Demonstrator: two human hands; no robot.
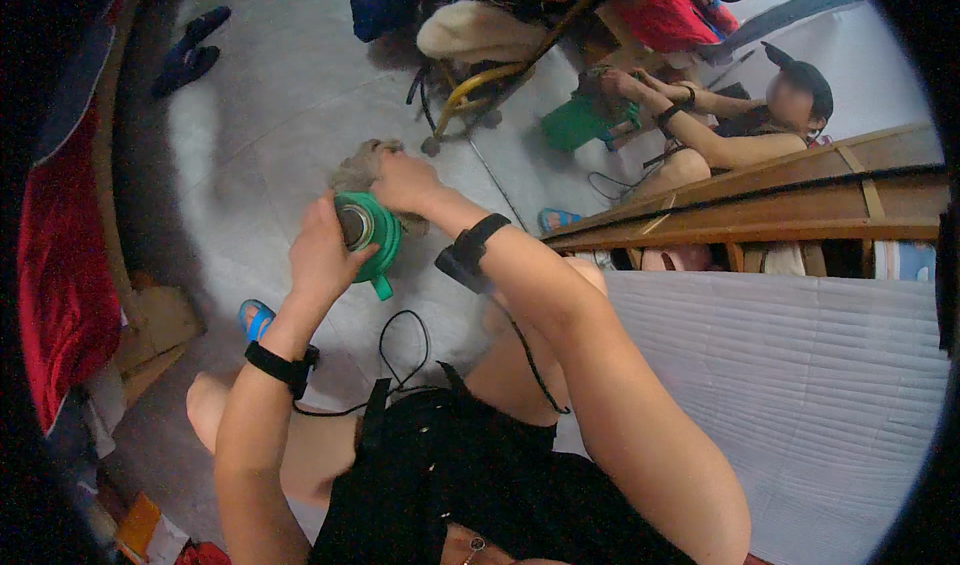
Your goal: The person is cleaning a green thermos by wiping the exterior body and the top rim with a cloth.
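Note:
My left hand (319, 257) grips a green container (384, 239) from its left side, with the thumb across its near edge. A round, metal-rimmed part (355, 226) faces up on it, and a green tab sticks out toward me. My right hand (405, 182) is closed on a crumpled grey-brown cloth (352, 167) at the container's far side. Part of the cloth hangs behind the container, where I cannot see it fully. Both are held above the tiled floor, in front of my knees.
A wood-framed mirror (750, 190) at the right reflects a seated person and the green container. A black cable (405, 347) loops between my wrist straps. Dark slippers (191, 51) lie at the far left. A chair with yellow tubing (480, 85) stands ahead; a ribbed white mat (750, 370) is at right.

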